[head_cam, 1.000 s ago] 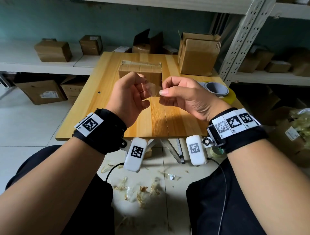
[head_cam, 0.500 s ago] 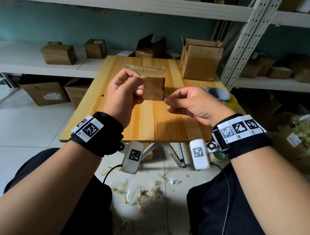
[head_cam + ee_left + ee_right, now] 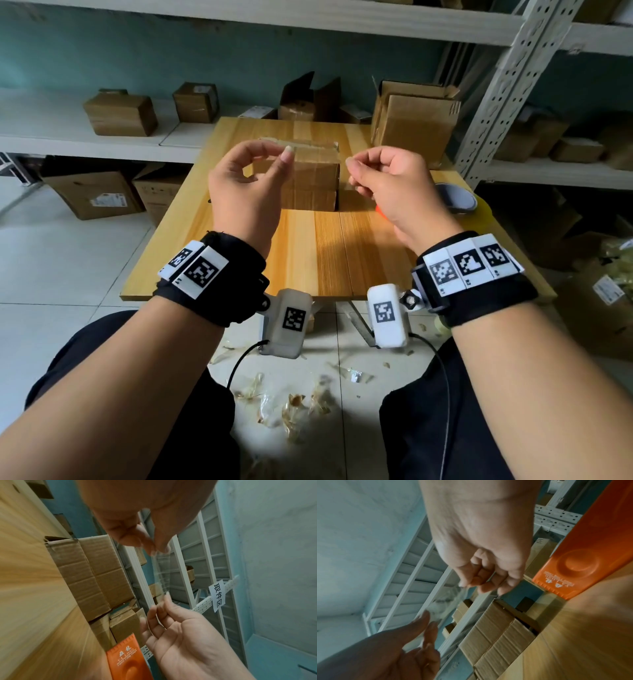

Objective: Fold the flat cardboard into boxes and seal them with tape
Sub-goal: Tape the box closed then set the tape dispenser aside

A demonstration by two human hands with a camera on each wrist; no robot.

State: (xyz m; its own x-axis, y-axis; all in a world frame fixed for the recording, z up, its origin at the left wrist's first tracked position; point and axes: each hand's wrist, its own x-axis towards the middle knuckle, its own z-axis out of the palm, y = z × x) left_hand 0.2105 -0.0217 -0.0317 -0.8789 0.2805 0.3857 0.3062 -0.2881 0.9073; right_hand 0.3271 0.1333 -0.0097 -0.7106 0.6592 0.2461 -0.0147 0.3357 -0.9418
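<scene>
Since 0.5 s ago the left hand (image 3: pixel 245 186) and right hand (image 3: pixel 387 185) have drawn apart, each pinching an end of the clear tape strip (image 3: pixel 162 573), seemingly taut, above the sealed box (image 3: pixel 308 174) mid-table (image 3: pixel 308 260)

- The left hand (image 3: pixel 245 186) is raised over the wooden table (image 3: pixel 308 260), thumb and forefinger pinched together at its 1 o'clock.
- The right hand (image 3: pixel 390 185) is level with it at 3 o'clock, fingers curled, pinching at its own 9 o'clock side.
- A sealed cardboard box (image 3: pixel 308 178) sits on the table behind the gap between the hands.
- A taller open box (image 3: pixel 414 123) stands at the table's 1 o'clock corner.
- A tape roll (image 3: pixel 457 198) lies at the 3 o'clock edge.
</scene>
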